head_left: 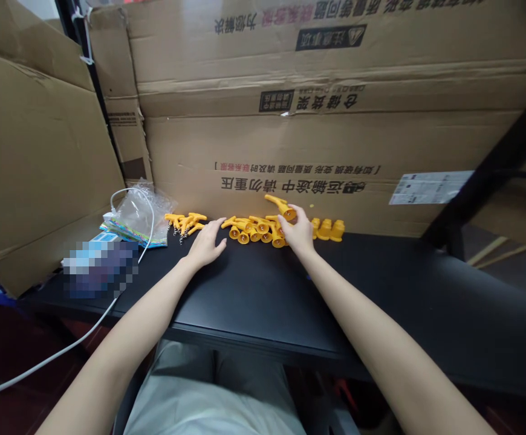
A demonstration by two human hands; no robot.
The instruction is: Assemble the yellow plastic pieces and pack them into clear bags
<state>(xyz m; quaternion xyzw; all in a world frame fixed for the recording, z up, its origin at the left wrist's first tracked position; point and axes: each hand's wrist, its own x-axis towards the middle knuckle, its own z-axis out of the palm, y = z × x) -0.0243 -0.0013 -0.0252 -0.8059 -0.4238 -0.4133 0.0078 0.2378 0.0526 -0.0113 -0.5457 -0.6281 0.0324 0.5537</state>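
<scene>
My right hand [300,231] is closed on a yellow funnel-shaped plastic part [281,204], lifted above the others with its wide round mouth towards me and its thin stem pointing up to the left. Below it, several similar yellow funnel-shaped parts [254,229] lie in a row, mouths facing me. My left hand [206,243] is at the row's left end, fingers spread, with nothing visible in it. To its left lies a small pile of yellow handle-like pieces [185,222] with metal coils. Right of my right hand, yellow cup-like pieces [330,229] stand together, partly hidden.
Behind the black table [254,296] stands a large cardboard sheet [263,139]; another cardboard piece [40,157] is at the left. A clear plastic bag [138,208] and a white cable [95,326] lie left. A black metal post [485,157] slants at the right.
</scene>
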